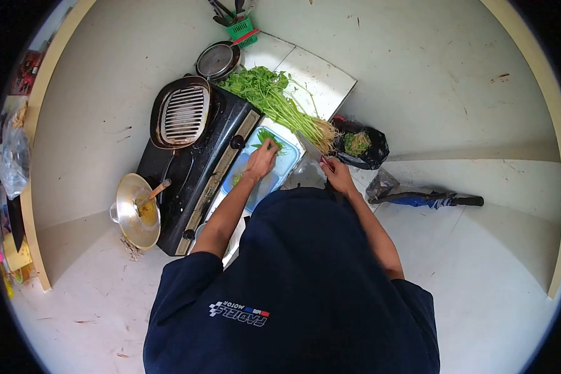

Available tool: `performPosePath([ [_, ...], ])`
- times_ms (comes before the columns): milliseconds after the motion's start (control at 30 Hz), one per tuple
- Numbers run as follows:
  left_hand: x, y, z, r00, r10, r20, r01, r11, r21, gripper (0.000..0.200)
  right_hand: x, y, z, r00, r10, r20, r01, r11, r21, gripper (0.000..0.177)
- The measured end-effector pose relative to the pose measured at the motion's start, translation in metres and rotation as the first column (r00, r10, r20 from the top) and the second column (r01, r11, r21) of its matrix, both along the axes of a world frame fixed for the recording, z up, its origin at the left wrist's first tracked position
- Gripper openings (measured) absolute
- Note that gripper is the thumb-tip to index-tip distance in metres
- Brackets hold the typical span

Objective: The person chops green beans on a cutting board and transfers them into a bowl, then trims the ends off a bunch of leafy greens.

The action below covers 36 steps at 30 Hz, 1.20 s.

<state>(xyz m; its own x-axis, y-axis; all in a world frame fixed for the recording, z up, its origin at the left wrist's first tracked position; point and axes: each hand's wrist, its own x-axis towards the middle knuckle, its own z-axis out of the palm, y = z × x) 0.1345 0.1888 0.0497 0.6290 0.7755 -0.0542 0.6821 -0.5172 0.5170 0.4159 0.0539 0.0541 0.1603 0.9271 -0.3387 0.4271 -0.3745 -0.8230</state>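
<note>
My left hand (262, 162) is over a light blue plastic tray (285, 163), its fingers closed on some cut green stems (267, 136). More green pieces lie in the tray's near part. My right hand (338, 177) grips a knife (310, 148) by its dark red handle, with the blade pointing up and left toward the roots of the greens. A large bunch of leafy greens (274, 96) with long pale stems and stringy roots lies on the white tiled counter (318, 71), just beyond both hands.
Left of the tray stands a black gas stove (190, 181) with a grill pan (182, 113). A pan (138, 212) holds yellow food and a wooden-handled utensil. Right of the roots is a black plastic bag (375, 146) with root scraps. A folded umbrella (424, 199) lies farther right.
</note>
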Motion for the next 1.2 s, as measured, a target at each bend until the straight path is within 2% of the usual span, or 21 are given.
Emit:
performPosePath([
  [100,-0.002,0.006,-0.002,0.999,-0.039,-0.030,0.039,0.999,0.017,0.020,0.001,-0.001,-0.005,1.000,-0.016,-0.006,0.016,1.000,0.019,0.043],
  [200,-0.001,0.007,-0.002,1.000,-0.006,-0.006,0.006,1.000,-0.006,0.018,0.001,-0.002,-0.008,1.000,-0.029,-0.010,0.029,0.999,0.037,0.044],
  [300,-0.004,0.006,0.005,0.994,0.005,0.112,0.001,0.999,-0.054,0.015,0.002,-0.001,-0.007,1.000,-0.020,-0.009,0.020,1.000,0.012,0.044],
  [400,-0.005,0.003,0.012,0.965,0.105,0.240,-0.091,0.994,-0.068,0.014,0.003,0.002,-0.006,1.000,0.003,-0.007,-0.003,1.000,0.025,0.043],
  [500,-0.010,0.007,0.011,0.893,0.261,0.368,-0.176,0.952,-0.250,0.015,0.003,0.004,0.002,0.999,0.012,-0.041,-0.011,0.999,0.037,0.043],
  [600,-0.014,0.015,-0.002,0.758,0.477,0.444,-0.234,0.835,-0.498,0.014,0.005,0.009,0.002,0.998,0.048,-0.052,-0.048,0.999,0.000,0.043],
  [633,-0.018,0.018,-0.006,0.702,0.596,0.390,-0.241,0.714,-0.657,0.012,0.005,0.011,0.005,0.996,0.057,-0.068,-0.058,0.998,-0.022,0.043],
  [667,-0.021,0.016,-0.011,0.643,0.670,0.371,-0.270,0.652,-0.708,0.013,0.006,0.013,0.007,0.994,0.067,-0.083,-0.070,0.997,-0.043,0.043],
  [733,-0.014,0.010,0.016,0.508,0.799,0.321,-0.306,0.516,-0.800,0.014,0.006,0.016,-0.017,0.993,0.072,-0.097,-0.071,0.997,0.008,0.041],
  [767,-0.016,0.010,0.013,0.484,0.803,0.348,-0.271,0.516,-0.813,0.018,0.010,0.017,-0.030,0.992,0.076,-0.103,-0.073,0.997,0.033,0.040],
  [867,-0.011,0.001,0.014,0.282,0.879,0.385,-0.247,0.454,-0.856,0.019,0.011,0.027,-0.014,0.964,0.095,-0.250,-0.094,0.995,0.013,0.035],
  [900,-0.009,-0.002,0.015,0.238,0.889,0.391,-0.284,0.449,-0.847,0.018,0.014,0.031,-0.016,0.982,0.140,-0.128,-0.134,0.990,0.052,0.035],
  [967,-0.005,-0.008,0.017,0.143,0.905,0.402,-0.361,0.426,-0.830,0.018,0.019,0.041,-0.012,0.977,0.180,-0.119,-0.168,0.980,0.106,0.034],
  [1000,-0.002,-0.012,0.022,0.137,0.885,0.445,-0.363,0.463,-0.808,0.018,0.020,0.046,-0.009,0.973,0.202,-0.114,-0.186,0.974,0.132,0.033],
  [1033,0.002,-0.018,0.032,0.130,0.864,0.487,-0.368,0.498,-0.785,0.018,0.021,0.053,0.006,0.954,0.189,-0.231,-0.173,0.981,0.089,0.031],
  [1133,0.015,-0.036,0.052,0.141,0.818,0.558,-0.407,0.562,-0.720,0.019,0.017,0.077,0.045,0.924,0.194,-0.330,-0.203,0.979,0.007,0.030],
  [1167,0.022,-0.041,0.056,0.148,0.806,0.573,-0.422,0.575,-0.700,0.020,0.013,0.086,0.051,0.894,0.236,-0.382,-0.227,0.971,0.071,0.030],
  [1200,0.029,-0.045,0.064,0.155,0.794,0.588,-0.439,0.589,-0.679,0.019,0.009,0.096,0.063,0.876,0.254,-0.410,-0.258,0.965,0.045,0.028],
])
